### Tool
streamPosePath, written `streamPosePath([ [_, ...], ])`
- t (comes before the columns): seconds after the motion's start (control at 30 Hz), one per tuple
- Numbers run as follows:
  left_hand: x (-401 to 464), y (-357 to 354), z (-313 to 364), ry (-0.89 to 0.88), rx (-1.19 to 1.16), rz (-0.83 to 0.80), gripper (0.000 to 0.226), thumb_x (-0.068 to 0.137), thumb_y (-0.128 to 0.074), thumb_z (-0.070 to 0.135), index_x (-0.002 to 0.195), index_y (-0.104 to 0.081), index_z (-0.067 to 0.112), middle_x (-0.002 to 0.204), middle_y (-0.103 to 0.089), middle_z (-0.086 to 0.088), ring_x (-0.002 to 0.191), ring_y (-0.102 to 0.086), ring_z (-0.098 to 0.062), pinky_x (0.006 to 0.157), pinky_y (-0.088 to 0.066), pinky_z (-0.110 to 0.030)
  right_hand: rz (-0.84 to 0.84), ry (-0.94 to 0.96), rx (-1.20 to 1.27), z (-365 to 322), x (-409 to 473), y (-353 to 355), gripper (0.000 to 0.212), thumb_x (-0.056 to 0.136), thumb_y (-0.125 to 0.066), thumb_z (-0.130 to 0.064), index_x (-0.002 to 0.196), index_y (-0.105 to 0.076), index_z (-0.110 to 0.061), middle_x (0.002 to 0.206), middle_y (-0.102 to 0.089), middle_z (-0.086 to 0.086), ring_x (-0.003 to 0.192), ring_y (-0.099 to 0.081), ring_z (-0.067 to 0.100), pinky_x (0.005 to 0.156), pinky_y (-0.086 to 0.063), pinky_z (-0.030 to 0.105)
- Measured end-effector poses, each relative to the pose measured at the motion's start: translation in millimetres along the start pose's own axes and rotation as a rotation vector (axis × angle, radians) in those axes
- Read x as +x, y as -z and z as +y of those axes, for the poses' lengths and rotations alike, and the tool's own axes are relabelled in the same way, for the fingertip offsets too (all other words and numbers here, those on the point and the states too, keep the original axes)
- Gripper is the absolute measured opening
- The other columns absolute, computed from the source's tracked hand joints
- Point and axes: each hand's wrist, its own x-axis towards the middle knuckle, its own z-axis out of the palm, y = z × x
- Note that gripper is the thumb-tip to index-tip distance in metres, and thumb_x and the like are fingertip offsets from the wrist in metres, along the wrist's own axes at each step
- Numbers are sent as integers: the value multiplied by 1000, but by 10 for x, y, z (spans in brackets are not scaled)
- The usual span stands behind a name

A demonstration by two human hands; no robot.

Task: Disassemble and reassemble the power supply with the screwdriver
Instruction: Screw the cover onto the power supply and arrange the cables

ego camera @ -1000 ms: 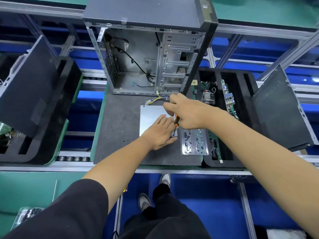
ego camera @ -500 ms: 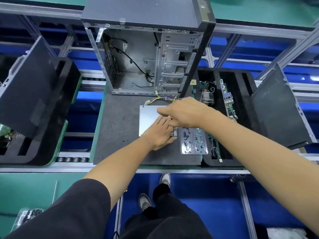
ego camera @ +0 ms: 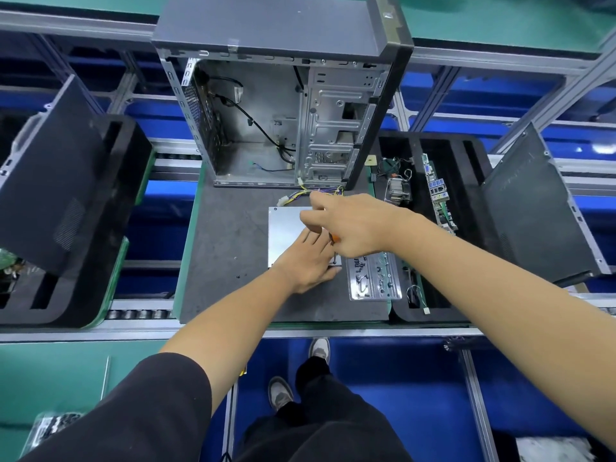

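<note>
Pressing power supply (ego camera: 289, 225) flat, left hand (ego camera: 308, 261); right hand (ego camera: 346, 225) grips screwdriver (ego camera: 333, 243) just above; tip could slip, left fingers adjacent.

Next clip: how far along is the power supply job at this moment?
Done: the power supply is out of the open computer case and lies on the mat. In hand: the left hand steadies it while the right hand has the screwdriver at its near right corner; loosening or tightening, I cannot tell. Left: refitting it in the case.
</note>
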Motion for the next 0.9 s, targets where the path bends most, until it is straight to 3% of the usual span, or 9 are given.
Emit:
streamPosePath([
  [0.1, 1, 6, 12, 0, 11, 13, 58, 100, -39, 52, 127, -58, 4, 132, -55, -19, 124, -45, -39, 111, -24, -47, -42, 45, 80, -6, -35, 50, 29, 77, -50, -11, 90, -33, -29, 90, -39, -7, 67, -46, 25, 51, -31, 34],
  [0.2, 14, 20, 23, -15, 13, 31, 49, 98, -45, 52, 117, -61, 10, 130, -55, -17, 127, -37, -37, 117, -23, -49, 26, 17, -70, 10, -25, 44, 18, 84, -51, -16, 93, -38, -23, 84, -49, -5, 68, -49, 27, 52, -39, 37],
  [0.33, 1, 3, 49, -26, 35, 15, 50, 100, -42, 49, 118, -60, 5, 130, -56, -20, 126, -42, -39, 119, -24, -51, 3, -46, -92, 12, -55, 28, 8, 88, -47, -21, 91, -41, -22, 83, -51, -4, 65, -50, 26, 49, -29, 33],
  [0.43, 0, 17, 42, -8, 29, 4, 57, 101, -38, 50, 126, -58, 3, 138, -52, -21, 126, -44, -38, 119, -21, -49, -12, -5, 88, -2, -81, 60, 27, 78, -52, -8, 97, -40, -23, 95, -39, -5, 73, -40, 19, 49, -24, 32],
  [0.5, 5, 25, 39, 3, 23, -8, 60, 101, -37, 51, 133, -55, 4, 140, -50, -19, 129, -42, -38, 120, -18, -48, -40, 9, 118, -18, -69, 93, 28, 80, -51, -5, 99, -41, -22, 95, -41, -4, 78, -41, 19, 52, -32, 35],
  [0.63, 2, 23, 14, 3, 62, -85, 66, 98, -41, 59, 139, -51, 8, 149, -41, -21, 141, -31, -39, 123, -13, -51, 26, -41, -111, 19, -43, 49, 15, 86, -51, -22, 91, -37, -23, 76, -51, -3, 66, -48, 27, 50, -35, 34],
  [0.7, -1, 20, 17, -8, 65, -59, 65, 98, -46, 59, 136, -52, 7, 144, -46, -20, 135, -37, -40, 121, -17, -52, 34, -61, -105, 43, -54, 17, 11, 86, -49, -25, 89, -38, -24, 74, -49, -5, 63, -47, 25, 48, -27, 32],
  [0.8, -10, 33, 8, -34, 14, 57, 56, 95, -56, 55, 121, -58, 5, 126, -57, -19, 118, -48, -40, 112, -28, -49, 20, 28, 13, 60, -46, 33, 21, 79, -50, -11, 94, -43, -23, 91, -40, -5, 80, -38, 20, 50, -27, 32],
  [0.9, -20, 30, 10, -33, -36, 105, 55, 94, -56, 56, 117, -61, 6, 124, -58, -19, 117, -49, -40, 111, -30, -49, -28, 14, 84, 43, -29, 72, 21, 81, -49, -9, 92, -40, -23, 90, -41, -6, 80, -42, 20, 51, -25, 33],
])
